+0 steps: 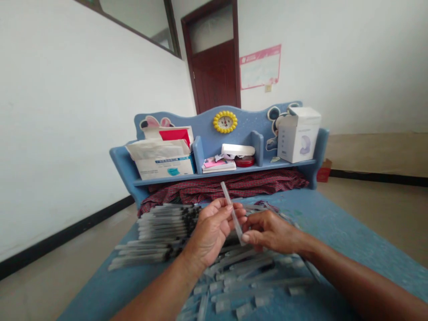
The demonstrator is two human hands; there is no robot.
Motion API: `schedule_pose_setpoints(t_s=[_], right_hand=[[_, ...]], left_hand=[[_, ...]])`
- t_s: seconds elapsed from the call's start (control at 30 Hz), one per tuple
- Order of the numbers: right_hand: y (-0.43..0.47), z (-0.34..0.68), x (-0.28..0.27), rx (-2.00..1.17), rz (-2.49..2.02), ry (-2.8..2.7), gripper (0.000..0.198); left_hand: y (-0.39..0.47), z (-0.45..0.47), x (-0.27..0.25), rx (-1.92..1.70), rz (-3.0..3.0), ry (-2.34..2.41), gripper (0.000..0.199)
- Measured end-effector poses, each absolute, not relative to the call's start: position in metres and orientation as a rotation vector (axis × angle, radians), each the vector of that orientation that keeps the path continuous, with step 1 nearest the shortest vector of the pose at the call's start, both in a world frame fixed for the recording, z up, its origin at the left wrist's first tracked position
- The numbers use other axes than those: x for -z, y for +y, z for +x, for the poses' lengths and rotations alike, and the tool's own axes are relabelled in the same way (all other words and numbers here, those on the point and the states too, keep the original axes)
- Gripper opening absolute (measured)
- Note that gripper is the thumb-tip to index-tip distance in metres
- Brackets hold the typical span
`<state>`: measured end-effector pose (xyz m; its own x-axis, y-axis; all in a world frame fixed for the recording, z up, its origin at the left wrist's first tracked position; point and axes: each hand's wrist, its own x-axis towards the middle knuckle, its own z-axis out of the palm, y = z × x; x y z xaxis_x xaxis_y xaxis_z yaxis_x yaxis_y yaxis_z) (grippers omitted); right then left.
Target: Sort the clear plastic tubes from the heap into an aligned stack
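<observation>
My left hand point(216, 227) is closed on a translucent plastic pen barrel point(226, 194), pinching it between thumb and fingers. The barrel is tilted, its upper end leaning left. At its lower end is my right hand point(267, 232), thumb and fingers drawn together on it; whether a small part is also between them I cannot make out. Below both hands lies a loose spread of clear tubes point(234, 256) and short translucent caps point(222, 305). To the left of my left hand, several pens with dark ends point(162, 227) are stacked side by side.
The blue desk point(354, 232) has a raised shelf point(214, 174) at its back. On it stand a mask box point(163, 165), a notepad stack point(219, 167), a red round tin point(244, 161) and a white carton point(297, 136). Checked cloth point(214, 187) is bunched under the shelf.
</observation>
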<state>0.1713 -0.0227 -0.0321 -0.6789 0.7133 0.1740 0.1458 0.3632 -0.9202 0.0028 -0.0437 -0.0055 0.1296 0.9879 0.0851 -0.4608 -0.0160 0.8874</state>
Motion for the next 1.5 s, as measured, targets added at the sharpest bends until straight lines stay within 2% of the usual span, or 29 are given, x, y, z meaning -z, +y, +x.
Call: schedule_pose_setpoints(t_s=[0.2, 0.33, 0.57, 0.7, 0.77, 0.87, 0.9, 0.93, 1.0, 1.07, 1.27, 1.4, 1.5], right_hand=[[-0.029, 0.160, 0.029, -1.564, -0.601, -1.683, 0.037], [-0.027, 0.155, 0.016, -1.687, -0.537, -1.523, 0.038], [-0.036, 0.143, -0.039, -1.500, -0.672, -1.439, 0.037], [-0.065, 0.160, -0.038, -1.495, -0.743, -1.899, 0.040], [-0.068, 0.179, -0.026, -1.234, -0.945, -2.025, 0.039], [-0.051, 0.209, -0.006, -0.484, -1.371, -2.191, 0.031], [-0.043, 0.216, 0.000, -0.354, -1.522, -2.268, 0.028], [-0.036, 0.222, 0.006, -0.313, -1.582, -2.292, 0.024], [-0.026, 0.227, 0.016, -0.302, -1.656, -2.339, 0.018], [-0.022, 0.226, 0.027, -0.316, -1.673, -2.377, 0.017], [-0.017, 0.225, 0.058, -0.347, -1.700, -2.466, 0.015], [-0.009, 0.229, 0.069, -0.456, -1.626, -2.432, 0.019], [-0.004, 0.231, 0.067, -0.526, -1.548, -2.391, 0.024]], left_hand=[[-0.035, 0.028, -0.019, -1.396, 0.936, 0.603, 0.006], [-0.022, 0.042, -0.042, -1.412, 0.862, 0.567, 0.016], [0.013, 0.055, -0.095, -1.632, 0.870, 0.702, 0.029], [0.018, 0.024, -0.130, -1.890, 1.003, 0.840, 0.035], [0.009, 0.007, -0.132, -1.951, 1.136, 0.876, 0.030], [-0.017, -0.005, -0.100, -1.755, 1.428, 0.978, 0.017], [-0.026, -0.005, -0.083, -1.613, 1.578, 1.040, 0.017], [-0.035, -0.005, -0.064, -1.287, 2.002, 1.197, 0.017], [-0.049, -0.005, -0.029, -0.634, 2.674, 1.371, 0.016], [-0.061, -0.006, -0.002, -0.457, 2.755, 1.448, 0.013], [-0.087, -0.009, 0.026, -0.331, 2.775, 1.626, 0.011], [-0.097, -0.016, 0.024, -0.413, 2.827, 1.574, 0.011], [-0.105, -0.041, 0.016, -0.318, 2.755, 1.701, 0.017]])
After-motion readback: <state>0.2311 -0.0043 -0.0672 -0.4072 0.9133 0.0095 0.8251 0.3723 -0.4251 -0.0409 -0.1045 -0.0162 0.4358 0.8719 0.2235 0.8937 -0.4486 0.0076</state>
